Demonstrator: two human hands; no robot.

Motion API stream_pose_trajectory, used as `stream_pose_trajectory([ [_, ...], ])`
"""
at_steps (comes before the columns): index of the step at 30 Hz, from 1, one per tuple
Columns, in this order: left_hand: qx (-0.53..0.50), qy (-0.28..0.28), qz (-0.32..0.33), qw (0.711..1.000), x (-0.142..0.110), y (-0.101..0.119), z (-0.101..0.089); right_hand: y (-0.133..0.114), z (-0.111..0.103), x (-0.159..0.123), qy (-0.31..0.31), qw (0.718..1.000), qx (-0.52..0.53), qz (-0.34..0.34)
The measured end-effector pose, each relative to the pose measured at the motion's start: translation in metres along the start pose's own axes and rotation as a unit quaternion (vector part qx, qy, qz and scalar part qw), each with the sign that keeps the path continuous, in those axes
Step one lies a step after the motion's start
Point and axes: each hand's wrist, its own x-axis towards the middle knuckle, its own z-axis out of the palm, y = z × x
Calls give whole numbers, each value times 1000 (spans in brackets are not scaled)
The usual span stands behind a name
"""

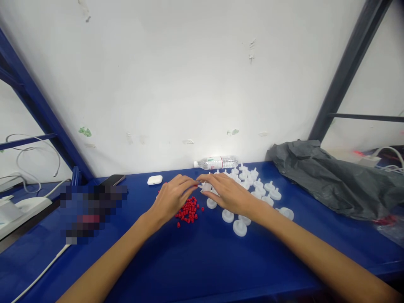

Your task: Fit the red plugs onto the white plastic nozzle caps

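My left hand (173,198) and my right hand (225,193) meet fingertip to fingertip above the blue table (202,261). Both hands are closed in a pinch around a small white plastic part (203,186) held between them. Just below my left hand lies a pile of several tiny red caps (188,210). Several white disc-shaped plastic parts (252,189) with short stems are spread under and to the right of my right hand; two of them (235,222) lie nearest to me.
A clear water bottle (216,162) lies by the white wall. A white earbud case (154,180) and a dark phone (112,180) sit left of the hands. A grey plastic bag (328,176) fills the right. A white cable (41,273) runs at the left.
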Motion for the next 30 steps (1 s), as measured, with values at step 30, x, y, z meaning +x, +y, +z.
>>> stream_pose_trajectory([
  [30, -55, -7, -32, 998, -6, 12, 7, -12, 5, -2, 124, 981, 145, 14],
])
